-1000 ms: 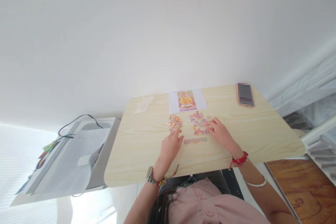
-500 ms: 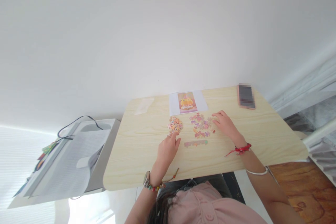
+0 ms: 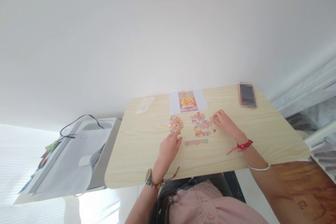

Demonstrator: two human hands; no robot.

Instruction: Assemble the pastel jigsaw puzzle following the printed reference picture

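Both hands' fingers rest loosely open: left hand point(image 3: 168, 148) by clustered pieces point(image 3: 175, 123), right hand point(image 3: 225, 122) touching scattered pieces point(image 3: 201, 128) (nothing gripped).

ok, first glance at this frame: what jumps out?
The scatter of small pastel jigsaw pieces at the middle of the pale wooden table, with the right hand at its right edge. The left hand touches a separate round cluster of joined pieces. Behind them lies the white reference sheet with a yellow cartoon picture.

Left hand point(image 3: 168, 148) and right hand point(image 3: 226, 123), palms down
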